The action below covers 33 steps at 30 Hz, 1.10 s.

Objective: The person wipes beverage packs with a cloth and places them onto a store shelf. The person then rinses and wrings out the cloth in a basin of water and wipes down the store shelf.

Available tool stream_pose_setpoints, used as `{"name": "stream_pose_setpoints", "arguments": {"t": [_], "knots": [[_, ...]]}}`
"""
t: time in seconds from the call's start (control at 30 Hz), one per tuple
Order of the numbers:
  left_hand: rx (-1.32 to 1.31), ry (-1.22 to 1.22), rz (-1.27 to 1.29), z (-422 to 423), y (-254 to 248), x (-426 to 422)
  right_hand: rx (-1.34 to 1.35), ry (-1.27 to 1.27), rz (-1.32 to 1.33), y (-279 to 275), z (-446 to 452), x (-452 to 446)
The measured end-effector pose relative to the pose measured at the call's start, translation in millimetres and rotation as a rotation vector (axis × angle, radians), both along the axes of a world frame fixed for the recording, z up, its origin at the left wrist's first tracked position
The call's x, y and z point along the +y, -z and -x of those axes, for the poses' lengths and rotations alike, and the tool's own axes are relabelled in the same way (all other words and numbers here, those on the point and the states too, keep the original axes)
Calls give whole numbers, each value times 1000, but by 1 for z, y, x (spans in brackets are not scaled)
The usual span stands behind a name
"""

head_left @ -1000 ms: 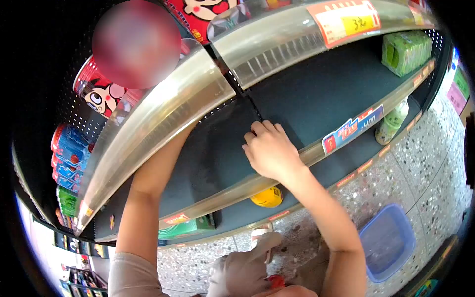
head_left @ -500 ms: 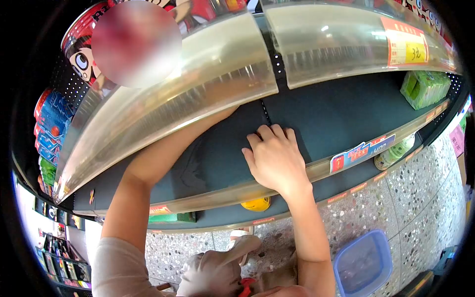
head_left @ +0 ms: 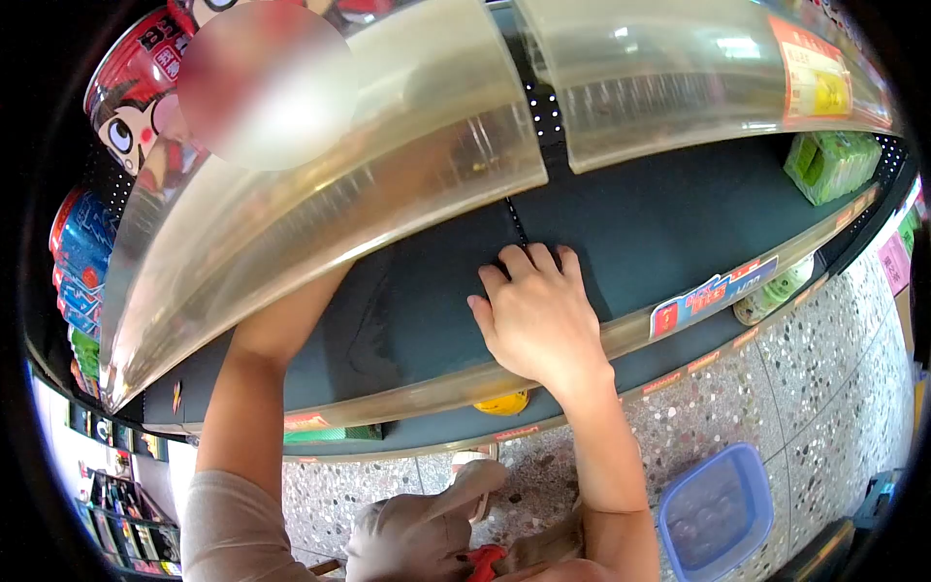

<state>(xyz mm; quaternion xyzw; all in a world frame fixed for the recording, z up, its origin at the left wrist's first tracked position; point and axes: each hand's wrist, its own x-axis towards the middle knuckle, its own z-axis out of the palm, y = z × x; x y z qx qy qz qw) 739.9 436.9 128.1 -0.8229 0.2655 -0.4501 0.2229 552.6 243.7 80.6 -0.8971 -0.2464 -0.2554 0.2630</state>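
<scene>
My right hand [head_left: 540, 315] rests palm down on the dark shelf board [head_left: 650, 233], close to its front rail. Its fingers are slightly bent and spread, and it holds nothing. My left forearm [head_left: 291, 330] reaches in beneath the upper shelf's clear plastic guard [head_left: 388, 175]. A blurred skin-toned patch shows through the plastic, but the fingers of that hand are hidden. Wet-looking streaks mark the board between the two arms.
Green packs [head_left: 831, 167] stand at the board's right end, blue cans [head_left: 82, 238] at the left. A yellow object [head_left: 502, 402] and a pale green container [head_left: 781, 291] sit on the lower shelf. A blue basin [head_left: 670, 519] is on the speckled floor.
My left forearm has shifted left and sits further behind the plastic guard. The right hand stays in place on the board. The view has moved slightly.
</scene>
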Motion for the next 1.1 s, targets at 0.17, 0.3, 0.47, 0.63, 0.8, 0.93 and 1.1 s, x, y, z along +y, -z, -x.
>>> {"name": "stream_pose_setpoints", "arguments": {"t": [0.17, 0.3, 0.47, 0.63, 0.8, 0.93, 1.1], "knots": [[22, 78, -37, 7, 9, -5, 28, -8, -15, 1, 2, 0], [115, 91, -62, 16, 21, -8, 63, -12, -2, 0, 2, -1], [132, 152, -84, 19, 33, -8, 132, 2, 32, -6, 5, -2], [268, 117, -84, 25, 27, -15, 54, 0, -26, -1, 4, 0], [385, 200, -90, 24, 32, -14, 69, 9, -7, -1, 5, -1], [474, 202, -106, 22, 25, -15, 65, -2, 27, -3, 6, -2], [441, 240, -125, 23, 20, -13, 53, 2, 60, -4, 5, -1]]}}
